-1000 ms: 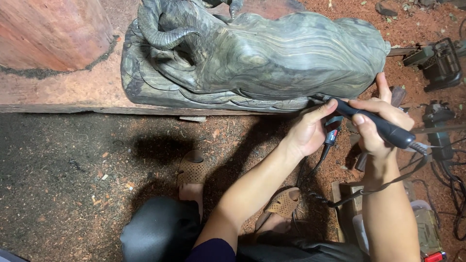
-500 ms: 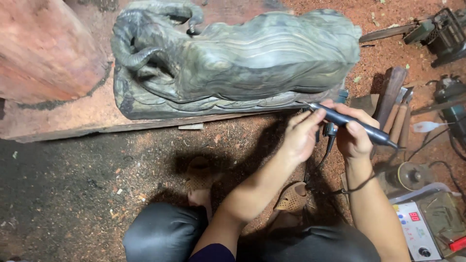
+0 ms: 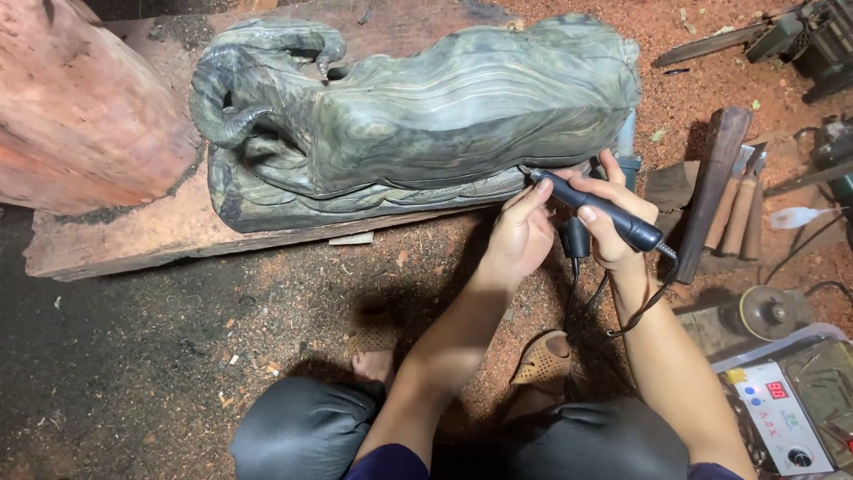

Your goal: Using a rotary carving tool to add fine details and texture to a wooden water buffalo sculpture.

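Observation:
A large grey-green carved wooden sculpture [image 3: 418, 116] lies on a wooden plank [image 3: 133, 236]. My right hand [image 3: 613, 222] grips a dark pen-shaped rotary carving tool [image 3: 600, 209], its tip touching the sculpture's lower right edge. My left hand [image 3: 520, 233] pinches the tool near its tip, steadying it against the carving. The tool's black cable [image 3: 635, 302] loops down beside my right wrist. My knees in dark trousers and my feet in tan perforated sandals [image 3: 542, 360] are below.
A reddish log [image 3: 80, 107] stands at the left. Wooden-handled chisels and a wooden block [image 3: 715, 191] lie right of the carving. A control box with a red display [image 3: 782, 418] sits at lower right. More tools [image 3: 817, 36] and cables lie on the sawdust-covered ground.
The view has shifted, so the sculpture sits lower and more central. Both hands have stayed on the tool at the carving's lower right edge.

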